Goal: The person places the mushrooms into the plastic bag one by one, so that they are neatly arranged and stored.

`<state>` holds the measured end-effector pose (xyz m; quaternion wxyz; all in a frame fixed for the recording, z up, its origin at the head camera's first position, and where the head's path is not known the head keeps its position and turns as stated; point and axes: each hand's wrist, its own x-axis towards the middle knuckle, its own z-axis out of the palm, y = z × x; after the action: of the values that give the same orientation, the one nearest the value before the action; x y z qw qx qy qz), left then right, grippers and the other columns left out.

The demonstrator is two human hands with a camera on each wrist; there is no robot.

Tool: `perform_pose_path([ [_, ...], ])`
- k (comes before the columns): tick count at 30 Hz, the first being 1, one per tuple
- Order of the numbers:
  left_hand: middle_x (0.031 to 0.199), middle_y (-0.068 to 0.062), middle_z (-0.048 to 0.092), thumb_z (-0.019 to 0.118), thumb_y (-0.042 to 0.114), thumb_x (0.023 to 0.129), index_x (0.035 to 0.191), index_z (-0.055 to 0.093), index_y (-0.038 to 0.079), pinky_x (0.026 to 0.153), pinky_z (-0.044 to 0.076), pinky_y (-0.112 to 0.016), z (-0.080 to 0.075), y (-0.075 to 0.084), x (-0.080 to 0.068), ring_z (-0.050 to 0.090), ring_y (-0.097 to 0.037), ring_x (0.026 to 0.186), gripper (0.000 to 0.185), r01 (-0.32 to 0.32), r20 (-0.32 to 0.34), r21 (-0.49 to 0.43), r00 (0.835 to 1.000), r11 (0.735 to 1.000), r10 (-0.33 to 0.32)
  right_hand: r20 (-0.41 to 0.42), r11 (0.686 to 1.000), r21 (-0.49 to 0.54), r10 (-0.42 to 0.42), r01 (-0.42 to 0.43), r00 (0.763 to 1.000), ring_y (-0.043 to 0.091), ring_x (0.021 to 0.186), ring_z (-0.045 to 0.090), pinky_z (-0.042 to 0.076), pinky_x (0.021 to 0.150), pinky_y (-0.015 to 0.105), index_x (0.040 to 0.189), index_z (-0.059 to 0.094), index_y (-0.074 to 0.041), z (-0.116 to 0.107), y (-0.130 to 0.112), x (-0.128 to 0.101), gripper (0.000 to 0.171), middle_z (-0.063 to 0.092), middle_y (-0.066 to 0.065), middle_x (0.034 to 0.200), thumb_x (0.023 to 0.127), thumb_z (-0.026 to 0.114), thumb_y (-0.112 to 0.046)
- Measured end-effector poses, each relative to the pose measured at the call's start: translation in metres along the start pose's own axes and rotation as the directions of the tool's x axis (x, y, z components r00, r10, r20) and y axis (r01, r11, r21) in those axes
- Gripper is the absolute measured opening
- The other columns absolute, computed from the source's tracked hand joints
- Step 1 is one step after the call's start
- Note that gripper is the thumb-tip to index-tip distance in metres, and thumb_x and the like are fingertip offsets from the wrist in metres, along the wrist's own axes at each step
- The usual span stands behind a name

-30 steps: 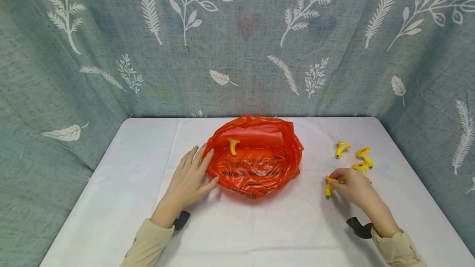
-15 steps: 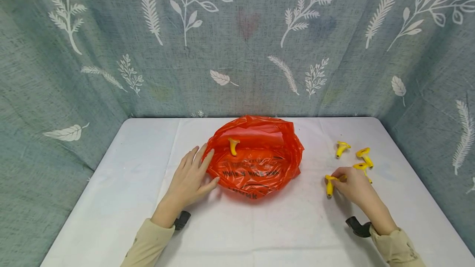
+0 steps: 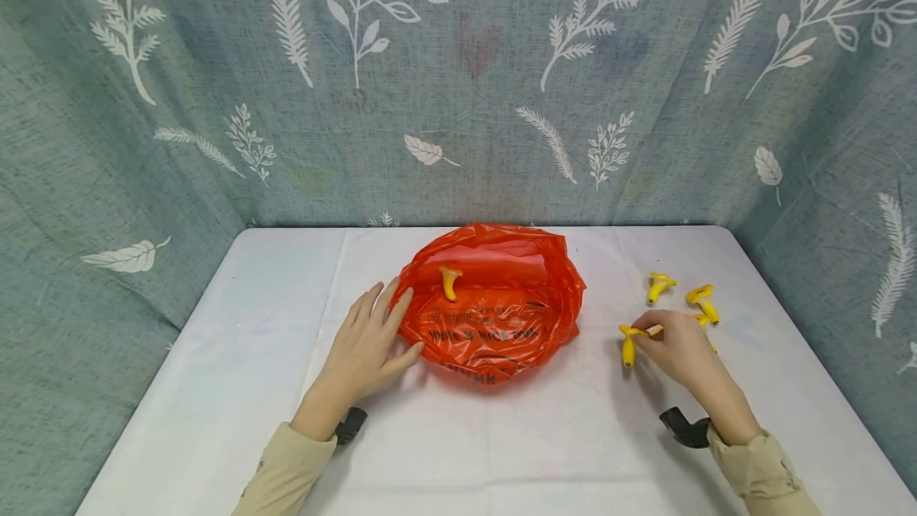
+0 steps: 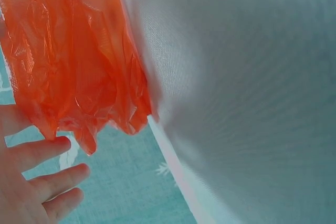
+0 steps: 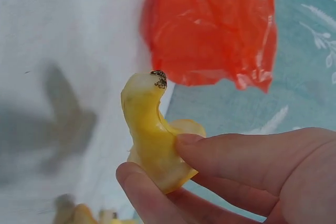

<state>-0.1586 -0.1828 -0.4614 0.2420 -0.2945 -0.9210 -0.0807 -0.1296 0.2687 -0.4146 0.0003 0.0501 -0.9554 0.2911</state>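
Note:
My right hand (image 3: 677,349) pinches a yellow chanterelle mushroom (image 3: 628,352) between thumb and fingers, just above the table. The right wrist view shows the chanterelle's curved stem (image 5: 144,119) with a dark-speckled tip; its cap is partly behind the fingers. At the table's middle an orange-red plastic bag (image 3: 501,361) stands with its mouth spread wide. One chanterelle (image 3: 449,283) lies inside it. My left hand (image 3: 365,345) rests with straight, spread fingers against the bag's left rim, and those fingers (image 4: 44,153) touch the plastic in the left wrist view.
Beyond my right hand lie a chanterelle (image 3: 660,287), a second chanterelle (image 3: 705,305) and another chanterelle (image 3: 702,319) partly hidden by the hand. White cloth covers the table (image 3: 215,373). A grey-green leaf-patterned curtain (image 3: 458,118) encloses the back and sides.
My right hand has raised the chanterelle it pinches and moved it slightly left, off the cloth. The left hand and the bag have stayed still.

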Motion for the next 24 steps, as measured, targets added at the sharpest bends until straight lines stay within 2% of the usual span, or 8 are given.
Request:
perform_pose_path([
  [5,0.148,-0.023,0.042,0.037,0.055,0.092,0.145,0.047,0.0,0.107,0.035,-0.059,0.0,0.0,0.0,0.041,-0.049,0.131,0.077,-0.001,-0.003,-0.006,1.0,1.0,0.001,-0.015,0.999,0.027,-0.027,0.027,1.0,0.024,0.071,0.068,0.052,0.056,0.033,0.095,0.073,0.002,-0.005,-0.011,0.002,0.01,0.071,0.016,0.094,0.085,0.072,-0.002],
  [15,0.148,-0.024,0.043,0.031,0.06,0.095,0.144,0.048,-0.001,0.106,0.036,-0.059,0.001,0.001,-0.001,0.041,-0.049,0.131,0.079,-0.007,-0.017,0.002,1.0,1.0,0.007,-0.067,0.998,0.027,-0.05,0.052,0.997,0.026,0.075,0.07,0.053,0.058,0.035,0.097,0.074,-0.001,-0.015,-0.038,0.01,0.012,0.071,0.017,0.094,0.085,0.073,-0.004],
  [21,0.148,-0.024,0.043,0.034,0.059,0.093,0.144,0.047,0.0,0.107,0.035,-0.059,0.0,0.002,-0.001,0.041,-0.049,0.132,0.079,-0.003,-0.009,0.0,1.0,1.0,0.003,-0.065,0.998,0.044,-0.036,0.039,0.997,0.03,0.081,0.071,0.056,0.062,0.039,0.1,0.073,-0.002,-0.018,-0.055,0.013,0.013,0.07,0.018,0.102,0.087,0.072,-0.007],
  [24,0.148,-0.024,0.043,0.036,0.057,0.093,0.144,0.048,-0.001,0.107,0.035,-0.059,-0.001,0.002,0.0,0.041,-0.049,0.131,0.078,-0.007,-0.015,-0.002,1.0,1.0,0.007,-0.081,0.998,0.044,-0.049,0.053,0.996,0.03,0.082,0.071,0.057,0.062,0.04,0.1,0.074,-0.003,-0.02,-0.062,0.015,0.014,0.07,0.017,0.101,0.087,0.072,-0.007],
])
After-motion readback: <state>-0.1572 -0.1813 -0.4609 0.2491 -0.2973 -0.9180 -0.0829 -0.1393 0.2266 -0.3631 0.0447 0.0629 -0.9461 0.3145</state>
